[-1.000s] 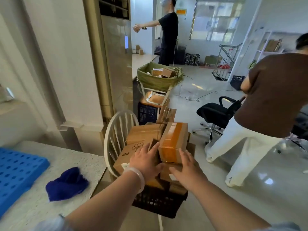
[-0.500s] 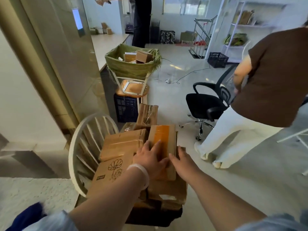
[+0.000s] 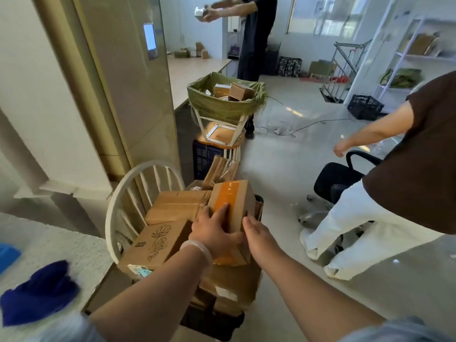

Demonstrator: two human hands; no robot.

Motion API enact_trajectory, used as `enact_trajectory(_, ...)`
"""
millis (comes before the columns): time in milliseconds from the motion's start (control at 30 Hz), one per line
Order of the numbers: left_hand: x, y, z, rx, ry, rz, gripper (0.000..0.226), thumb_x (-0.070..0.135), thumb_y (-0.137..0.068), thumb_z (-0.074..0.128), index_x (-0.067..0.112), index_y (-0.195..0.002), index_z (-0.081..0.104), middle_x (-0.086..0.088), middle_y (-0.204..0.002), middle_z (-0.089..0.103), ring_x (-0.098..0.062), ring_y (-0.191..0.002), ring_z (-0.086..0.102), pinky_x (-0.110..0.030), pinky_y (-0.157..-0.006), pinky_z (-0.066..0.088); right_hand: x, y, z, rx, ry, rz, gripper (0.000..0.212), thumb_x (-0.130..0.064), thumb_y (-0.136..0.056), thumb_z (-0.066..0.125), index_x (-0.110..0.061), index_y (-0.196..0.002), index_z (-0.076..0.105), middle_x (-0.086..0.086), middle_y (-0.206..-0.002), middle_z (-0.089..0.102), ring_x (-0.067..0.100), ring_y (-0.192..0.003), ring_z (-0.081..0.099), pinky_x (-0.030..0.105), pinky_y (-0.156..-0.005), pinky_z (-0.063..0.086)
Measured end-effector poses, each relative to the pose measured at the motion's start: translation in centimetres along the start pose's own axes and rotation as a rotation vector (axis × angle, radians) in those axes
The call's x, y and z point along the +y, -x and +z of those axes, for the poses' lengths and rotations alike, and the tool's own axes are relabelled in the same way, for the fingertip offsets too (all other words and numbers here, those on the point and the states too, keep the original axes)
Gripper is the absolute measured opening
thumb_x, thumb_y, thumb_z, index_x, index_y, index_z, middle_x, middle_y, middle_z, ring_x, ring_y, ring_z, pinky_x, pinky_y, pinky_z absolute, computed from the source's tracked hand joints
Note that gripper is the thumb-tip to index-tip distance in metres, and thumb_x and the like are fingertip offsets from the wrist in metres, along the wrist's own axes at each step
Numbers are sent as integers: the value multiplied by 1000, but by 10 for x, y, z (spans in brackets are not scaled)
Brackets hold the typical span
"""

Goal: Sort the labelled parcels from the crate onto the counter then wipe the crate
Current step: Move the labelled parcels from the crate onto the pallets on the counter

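Hands: my left hand [image 3: 215, 233] and right hand [image 3: 259, 237] clasp the orange-taped brown cardboard parcel [image 3: 233, 199] | above black plastic crate [image 3: 212, 322]

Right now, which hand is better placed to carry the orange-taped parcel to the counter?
Left. The left hand grips the orange-taped parcel, fingers across its tape, and the counter lies on that side. The right hand only touches its right edge.
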State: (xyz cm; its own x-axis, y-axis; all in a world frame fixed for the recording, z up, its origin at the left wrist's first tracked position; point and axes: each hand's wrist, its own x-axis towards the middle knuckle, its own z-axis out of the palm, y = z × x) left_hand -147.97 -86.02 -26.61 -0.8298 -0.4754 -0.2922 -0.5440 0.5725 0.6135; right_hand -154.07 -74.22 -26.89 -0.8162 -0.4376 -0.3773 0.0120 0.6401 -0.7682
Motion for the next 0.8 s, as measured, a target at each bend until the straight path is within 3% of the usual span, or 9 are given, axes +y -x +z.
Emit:
enact_trajectory(100,4,14,-5,127,117,6,91,69,-69,58,53,-148,17,7,-160,9,-33,-144,20,-54,-111,35,1,2,-14,26,15,-107,59,-57,-99,34,-41,-154,20,-2,-157,29,27,-143,31,52,-115,31)
enact_trajectory(167,5,25,-7,216,204,10,87,66,-71,62,52,-147,21,7,-160,11,-31,-143,23,-52,-111,35,-5,6,-22,40,2,-126,67,-55,-98,42,-35,-156,14,1,-160,25,27,-143,31,52,-115,31)
enact_trajectory(233,5,39,-8,269,343,1,88,65,-68,63,52,-147,25,6,-158,15,-29,-141,26,-51,-110,38,-7,8,-22,-12,4,-109,80,-69,-90,42,-35,-156,11,3,-160,26,31,-143,31,55,-115,28)
enact_trajectory(367,-2,71,-11,342,587,-52,88,66,-61,60,55,-142,28,4,-150,27,-26,-130,39,-46,-103,45,-14,15,-11,-152,85,-65,95,-104,-56,19,-57,-139,28,-2,-145,48,34,-133,42,60,-110,30)
enact_trajectory(400,-6,80,-12,358,624,-71,84,64,-63,59,58,-140,27,4,-148,28,-26,-128,41,-47,-103,46,-23,27,-11,-180,111,-71,85,-100,-65,21,-58,-139,27,-1,-145,48,34,-134,41,58,-112,27)
enact_trajectory(500,-20,105,-17,455,654,-95,77,58,-73,54,56,-143,22,5,-150,28,-25,-130,38,-45,-107,41,-39,48,-2,-321,32,-157,60,-61,-99,32,-36,-153,22,4,-147,44,31,-135,40,43,-108,31)
enact_trajectory(633,-41,136,-29,692,569,-162,64,40,-95,52,39,-152,23,7,-138,32,-13,-118,38,-30,-94,42,-51,68,36,-392,-42,-340,60,-50,-99,47,-30,-152,29,5,-145,46,26,-130,46,38,-105,38)
enact_trajectory(733,-61,162,-39,808,454,-215,60,44,-98,46,44,-151,20,6,-136,36,-12,-115,44,-34,-99,47,-61,87,62,-445,-76,-451,54,-46,-100,46,-30,-151,32,0,-145,45,23,-130,46,30,-104,36)
enact_trajectory(800,-73,181,-44,847,398,-214,55,38,-102,40,47,-150,17,7,-134,36,-10,-114,44,-31,-101,44,-68,101,80,-475,-105,-510,51,-49,-101,42,-34,-149,35,2,-145,46,23,-128,48,36,-108,38)
